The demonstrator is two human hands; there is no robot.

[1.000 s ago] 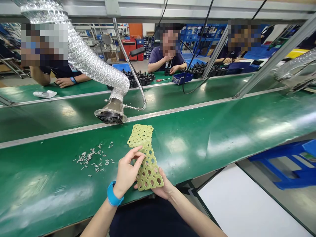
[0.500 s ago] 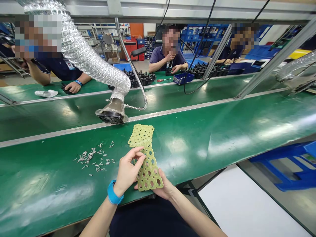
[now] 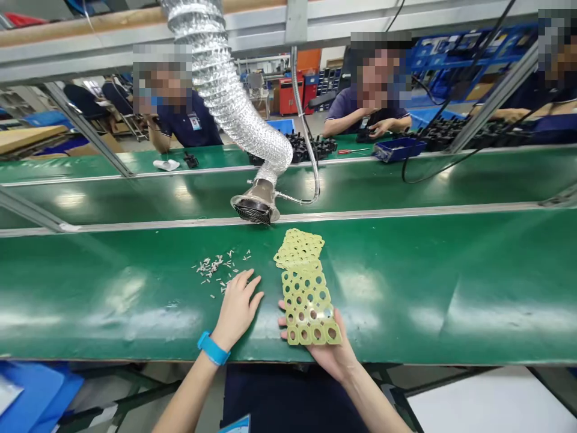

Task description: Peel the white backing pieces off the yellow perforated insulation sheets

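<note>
My right hand (image 3: 332, 352) is wrapped round the near end of a yellow-green perforated sheet (image 3: 311, 296), from underneath, its fingertips showing at the left edge. Rows of round holes run across this sheet, and its far end meets a second, similar perforated sheet (image 3: 300, 246) lying on the green bench. My left hand (image 3: 238, 304), with a blue wristband, is over the bench to the left of the sheet, fingers spread and nothing seen in them. Just beyond its fingers lies a scatter of small pale pieces (image 3: 211, 266), too small to name.
A silver flexible duct (image 3: 234, 96) hangs down to a fan-like hood (image 3: 256, 203) behind the sheets. Metal rails cross the green bench (image 3: 406, 270). Opposite sit several people; near them are black parts (image 3: 320, 147), a blue bin (image 3: 399, 149) and a red screwdriver (image 3: 351, 151).
My left hand has moved off the sheet, leftward to the small pale pieces, and its fingers have opened. My right hand still holds the sheet. The camera view has turned left.
</note>
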